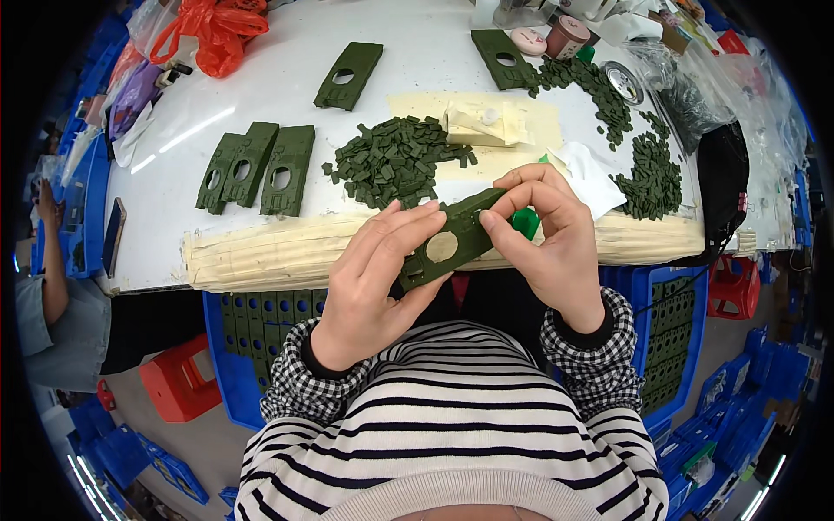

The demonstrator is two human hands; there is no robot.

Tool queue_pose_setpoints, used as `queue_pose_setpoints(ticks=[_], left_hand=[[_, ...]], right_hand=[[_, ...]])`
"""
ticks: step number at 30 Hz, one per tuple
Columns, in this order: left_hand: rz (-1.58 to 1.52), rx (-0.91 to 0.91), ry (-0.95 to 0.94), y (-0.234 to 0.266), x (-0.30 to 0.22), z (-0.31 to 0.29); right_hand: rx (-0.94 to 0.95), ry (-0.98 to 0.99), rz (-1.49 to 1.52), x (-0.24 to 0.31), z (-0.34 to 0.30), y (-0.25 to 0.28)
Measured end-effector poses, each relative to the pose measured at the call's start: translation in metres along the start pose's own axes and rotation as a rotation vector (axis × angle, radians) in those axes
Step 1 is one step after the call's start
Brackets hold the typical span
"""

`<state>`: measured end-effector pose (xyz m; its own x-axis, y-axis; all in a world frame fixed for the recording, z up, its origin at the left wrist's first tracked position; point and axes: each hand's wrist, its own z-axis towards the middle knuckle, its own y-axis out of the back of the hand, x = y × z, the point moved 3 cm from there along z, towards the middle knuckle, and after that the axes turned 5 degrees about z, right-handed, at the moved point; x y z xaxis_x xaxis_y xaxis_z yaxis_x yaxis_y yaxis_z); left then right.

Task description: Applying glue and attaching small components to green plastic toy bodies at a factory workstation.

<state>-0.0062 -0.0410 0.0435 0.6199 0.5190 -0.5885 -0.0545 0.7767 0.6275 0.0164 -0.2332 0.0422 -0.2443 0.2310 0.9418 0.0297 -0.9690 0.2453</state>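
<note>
A dark green plastic tank hull (473, 227) with a round hole is tilted over the table's padded front edge. My left hand (373, 282) grips its near-left end, thumb below and fingers along the upper side. At its far-right end, my right hand (547, 230) has thumb and index finger closed in a pinch against the surface; whatever small piece may be between the fingertips is hidden. Just beyond my left fingers lies a heap of small green plastic pieces (391, 161). A bright green object (525, 223) shows partly behind my right hand.
More hulls lie at the left (287, 169) and far side (349, 76). Other small-piece piles (651, 178) sit right, near a white cloth (591, 178) and a tape-covered block (486, 122). Blue crates (234, 382) of hulls flank my lap; a red stool (178, 382) and another person's arm (54, 260) are left.
</note>
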Motion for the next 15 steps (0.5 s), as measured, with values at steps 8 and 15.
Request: queue_pose_setpoints(ticks=[8,15], left_hand=[[-0.005,0.015,-0.007,-0.0013,0.0014,-0.0041],[-0.109,0.05,0.044,0.0015,0.0096,-0.0056]], right_hand=[[0.019,-0.016,0.02,-0.0014,-0.0004,-0.0006],[0.097,-0.146,0.318,-0.0053,-0.0066,0.0011]])
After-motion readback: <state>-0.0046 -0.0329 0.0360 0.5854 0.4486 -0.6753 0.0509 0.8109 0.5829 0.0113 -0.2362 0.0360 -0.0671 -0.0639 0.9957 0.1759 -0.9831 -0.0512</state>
